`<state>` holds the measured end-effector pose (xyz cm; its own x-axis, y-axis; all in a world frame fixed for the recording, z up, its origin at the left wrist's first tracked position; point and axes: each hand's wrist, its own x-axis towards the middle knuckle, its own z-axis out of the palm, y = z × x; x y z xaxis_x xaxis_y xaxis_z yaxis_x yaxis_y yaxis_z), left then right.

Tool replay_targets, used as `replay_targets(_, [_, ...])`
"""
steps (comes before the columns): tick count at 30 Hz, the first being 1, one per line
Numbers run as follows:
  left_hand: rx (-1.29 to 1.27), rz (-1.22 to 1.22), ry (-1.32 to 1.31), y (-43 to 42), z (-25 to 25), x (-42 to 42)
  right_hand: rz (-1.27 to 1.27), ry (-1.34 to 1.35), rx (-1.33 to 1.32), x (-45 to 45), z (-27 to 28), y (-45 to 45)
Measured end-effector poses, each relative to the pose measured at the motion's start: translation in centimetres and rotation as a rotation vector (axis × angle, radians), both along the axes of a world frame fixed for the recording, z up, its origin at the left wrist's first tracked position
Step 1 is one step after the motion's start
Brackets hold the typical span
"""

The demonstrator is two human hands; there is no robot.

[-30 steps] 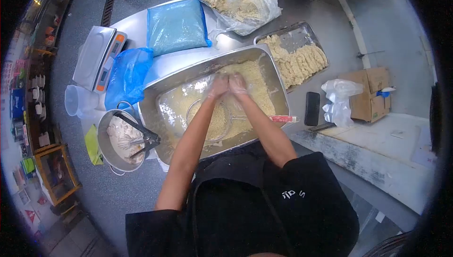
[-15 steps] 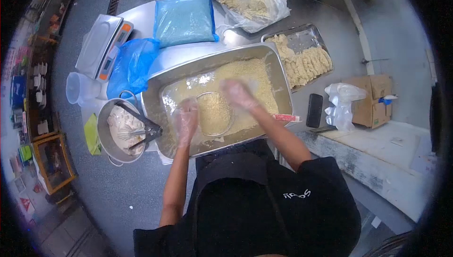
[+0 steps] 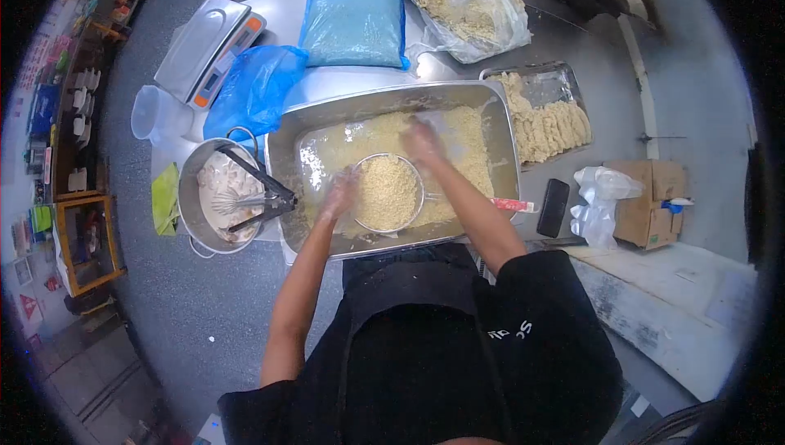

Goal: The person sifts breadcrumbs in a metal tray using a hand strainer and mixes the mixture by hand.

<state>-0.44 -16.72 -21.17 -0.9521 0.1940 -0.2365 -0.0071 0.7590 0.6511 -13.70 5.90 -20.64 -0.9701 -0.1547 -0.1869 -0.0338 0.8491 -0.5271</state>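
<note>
A large metal tub (image 3: 392, 97) holds pale yellow crumbs (image 3: 470, 147). Inside it lies a round sieve full of crumbs (image 3: 388, 193), its red-and-white handle (image 3: 513, 205) resting across the right rim. My left hand (image 3: 339, 193), in a clear glove, is at the sieve's left edge; its fingers are blurred, and whether they grip the rim is unclear. Above and right of the sieve, my right hand (image 3: 422, 141), also gloved, is over the crumbs, smeared by motion.
Left of the tub stand a pot with a whisk (image 3: 225, 198), a plastic jug (image 3: 160, 115) and a scale (image 3: 204, 53). Blue bags (image 3: 353, 26) lie behind. A tray of dough (image 3: 548, 126), a phone (image 3: 553, 207) and a cardboard box (image 3: 646, 200) are on the right.
My hands, together over the crumbs a second ago, have parted. The left went down to the sieve's left side and the right stays beyond it. The heap in the sieve shows fully now.
</note>
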Motion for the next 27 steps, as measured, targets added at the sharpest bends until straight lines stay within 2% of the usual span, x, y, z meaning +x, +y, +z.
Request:
replay_targets(2, [-0.103,-0.108,0.385,-0.5,-3.6,1.1,0.073,-0.169,-0.200,0.3,1.2,0.7])
replay_targets(3, [-0.170,-0.090,0.403,-0.7,-6.5,1.4,0.132,-0.269,-0.279,0.7,5.0,0.9])
replay_targets(4, [-0.243,-0.105,0.392,-0.5,-7.0,1.2,0.188,-0.368,-0.357,1.1,8.6,1.1])
replay_targets(6, [-0.351,-0.144,0.223,0.8,-1.9,0.0,0.324,-0.442,-0.350,2.6,14.5,1.0])
replay_targets(7, [-0.362,-0.132,0.121,1.6,1.4,-0.7,0.393,-0.477,-0.347,3.2,15.9,1.0])
replay_targets(8, [-0.335,-0.096,0.029,2.1,4.3,-1.4,0.358,-0.385,-0.349,3.5,15.4,1.7])
replay_targets(10, [-0.004,0.144,-0.082,2.6,7.3,-2.2,0.294,-0.197,-0.355,3.9,13.3,3.7])
replay_targets(11, [0.162,0.263,-0.137,2.6,7.9,-2.3,0.317,-0.217,-0.221,4.5,12.4,4.5])
replay_targets(13, [0.155,0.169,0.125,2.4,6.8,-2.5,0.354,-0.259,0.048,6.2,11.2,5.8])
replay_targets(14, [0.152,0.116,0.254,2.4,6.4,-2.7,0.275,-0.458,-0.105,7.5,12.0,5.8])
replay_targets(16, [0.241,0.212,-0.040,3.3,11.8,-4.2,0.102,-0.841,-0.413,9.7,14.1,6.2])
replay_targets(17, [0.285,0.260,-0.187,3.7,13.7,-4.8,0.206,-0.670,-0.370,10.0,13.5,6.8])
replay_targets(19, [0.432,0.224,-0.044,3.3,9.6,-4.9,0.409,-0.327,-0.280,10.6,10.4,7.8])
replay_targets(20, [0.503,0.209,0.029,3.1,7.9,-4.9,0.357,-0.181,-0.250,11.1,9.3,7.9])
replay_targets(22, [0.685,0.443,-0.196,4.2,7.1,-5.0,0.246,0.104,-0.191,12.4,7.7,8.0])
replay_targets(23, [0.773,0.559,-0.310,4.9,7.0,-5.0,0.146,-0.068,-0.248,12.1,9.1,7.9])
replay_targets(25, [1.064,0.573,-0.532,6.3,10.9,-4.6,-0.059,-0.412,-0.360,11.4,12.8,7.5])
replay_targets(27, [1.275,0.543,-0.663,6.8,12.2,-4.1,0.069,-0.299,-0.301,11.1,11.4,8.2])
